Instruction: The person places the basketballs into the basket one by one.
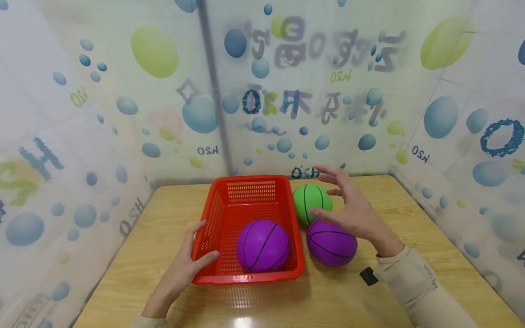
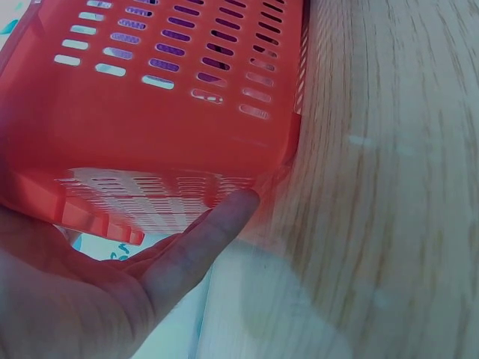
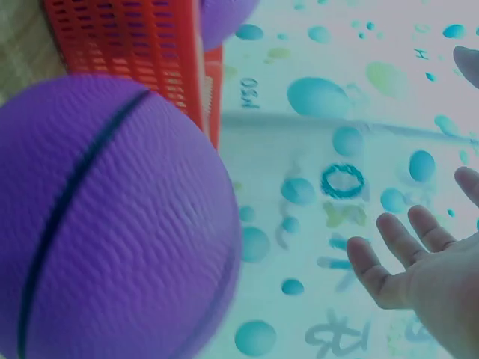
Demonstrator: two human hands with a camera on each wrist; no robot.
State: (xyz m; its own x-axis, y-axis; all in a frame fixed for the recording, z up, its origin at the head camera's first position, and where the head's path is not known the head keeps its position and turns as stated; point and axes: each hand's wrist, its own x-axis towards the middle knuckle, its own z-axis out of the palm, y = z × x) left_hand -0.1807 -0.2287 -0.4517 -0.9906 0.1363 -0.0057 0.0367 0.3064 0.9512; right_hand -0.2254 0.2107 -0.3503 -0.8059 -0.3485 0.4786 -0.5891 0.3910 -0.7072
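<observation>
A red plastic basket [image 1: 246, 279] sits on the table with a purple basketball [image 1: 263, 246] inside, near its front right corner. My left hand [image 1: 182, 266] grips the basket's left side, thumb over the rim; in the left wrist view a finger of the left hand [image 2: 187, 258] lies along the outer wall. To the right of the basket stand a green basketball [image 1: 308, 200] and, closer to me, a second purple basketball [image 1: 332, 246]. Above these two hovers my right hand [image 1: 354, 209], fingers spread and holding nothing. The right wrist view shows that hand [image 3: 449, 288] apart from the nearby purple ball [image 3: 127, 224].
The light wood table [image 1: 135, 255] ends at walls hung with bubble-printed sheeting [image 1: 283, 146] at the back and both sides. A small black tab [image 1: 369, 276] is by the right sleeve [image 1: 414, 278].
</observation>
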